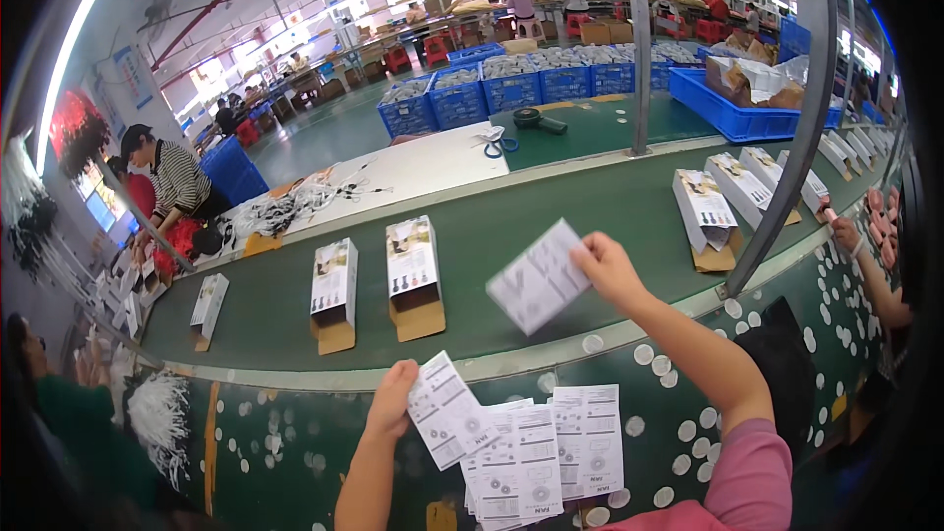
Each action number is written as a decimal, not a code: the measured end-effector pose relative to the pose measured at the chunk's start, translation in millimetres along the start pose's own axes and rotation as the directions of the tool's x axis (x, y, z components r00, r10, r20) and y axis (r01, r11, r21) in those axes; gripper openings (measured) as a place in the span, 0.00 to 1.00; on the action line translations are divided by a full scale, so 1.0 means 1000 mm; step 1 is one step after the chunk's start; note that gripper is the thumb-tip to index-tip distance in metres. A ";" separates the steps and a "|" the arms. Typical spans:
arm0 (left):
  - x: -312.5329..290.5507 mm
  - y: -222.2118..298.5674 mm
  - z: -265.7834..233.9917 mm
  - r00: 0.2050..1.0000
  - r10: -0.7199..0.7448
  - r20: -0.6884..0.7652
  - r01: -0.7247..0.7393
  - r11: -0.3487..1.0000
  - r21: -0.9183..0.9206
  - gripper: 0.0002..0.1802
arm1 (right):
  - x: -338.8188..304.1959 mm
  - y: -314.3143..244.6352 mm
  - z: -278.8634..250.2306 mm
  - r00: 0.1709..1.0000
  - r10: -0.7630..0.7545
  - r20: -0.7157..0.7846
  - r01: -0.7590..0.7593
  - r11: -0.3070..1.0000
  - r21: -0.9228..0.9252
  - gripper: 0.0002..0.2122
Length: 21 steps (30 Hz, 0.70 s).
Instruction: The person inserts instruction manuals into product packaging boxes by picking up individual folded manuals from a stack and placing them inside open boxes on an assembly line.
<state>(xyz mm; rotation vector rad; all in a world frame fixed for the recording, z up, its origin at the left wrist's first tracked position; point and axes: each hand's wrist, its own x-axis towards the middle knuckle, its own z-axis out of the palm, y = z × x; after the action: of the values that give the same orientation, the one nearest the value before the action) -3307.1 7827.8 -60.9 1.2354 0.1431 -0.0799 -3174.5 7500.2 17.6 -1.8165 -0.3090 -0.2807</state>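
My right hand [608,268] is raised over the green conveyor belt [551,226] and holds a folded white printed leaflet [539,278] by its right edge. My left hand [393,398] rests on the green worktable and pinches another leaflet [447,410] at its left side. Beside it lie fanned stacks of the same leaflets [556,442]. On the belt ahead stand two open product boxes, one [413,270] nearest the raised leaflet and one [334,290] to its left, both with brown flaps open toward me.
More open boxes ride the belt at far left [208,307] and right [704,216]. A grey metal post [787,138] rises at the right. Another person's hand [846,233] works at the right; a person in a striped top [177,177] sits at left. Blue crates [511,84] stand behind.
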 end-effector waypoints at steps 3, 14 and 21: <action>-0.005 -0.009 -0.045 0.997 -0.020 -0.080 0.003 0.979 -0.203 0.10 | 0.023 -0.027 0.059 0.902 -0.341 -0.266 0.317 0.940 -0.127 0.08; -0.053 0.016 -0.116 0.983 0.077 -0.167 -0.092 0.992 -0.085 0.23 | 0.018 0.011 0.230 0.563 -0.204 0.801 0.826 0.160 -0.540 0.05; -0.055 0.004 -0.171 0.992 -0.040 -0.119 0.045 0.998 0.040 0.17 | 0.010 0.022 0.237 0.732 -0.283 0.620 0.679 0.373 -0.632 0.15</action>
<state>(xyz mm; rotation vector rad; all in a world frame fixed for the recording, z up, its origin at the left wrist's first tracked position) -3372.3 7989.8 -103.9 1.2801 0.2719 -0.0475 -3150.5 7724.1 -60.0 -2.7339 -1.2509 -0.5346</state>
